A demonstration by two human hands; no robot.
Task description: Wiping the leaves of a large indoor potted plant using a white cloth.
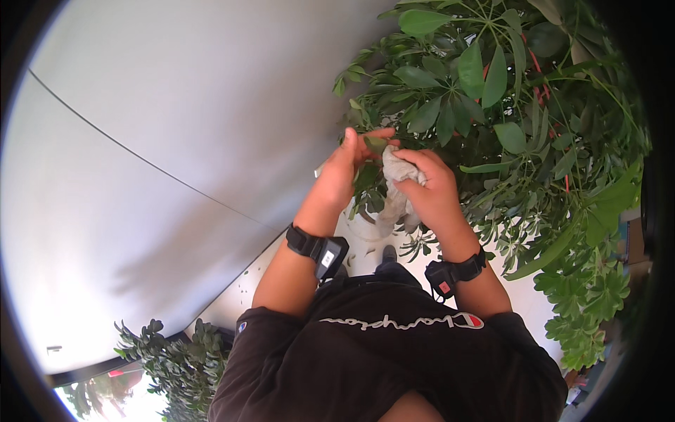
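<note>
A crumpled, off-white cloth (399, 170) is pinched between the thumb and fingers of my right hand (435, 182), and its loose end hangs down. My left hand (339, 168) is just to the left, thumb raised and apart from the outstretched fingers. One green leaf (375, 144) lies across those fingers, close to the top of the cloth. Both hands are at the near left side of a large, leafy umbrella plant (448, 89). Part of my left fingers is hidden by the leaf.
A pale wall (158, 132) with a thin dark seam rises along the left. Red ribbons (538, 92) hang among the stems. Fallen leaves dot the light floor (364, 248). Another bushy plant (184, 364) stands at the lower left.
</note>
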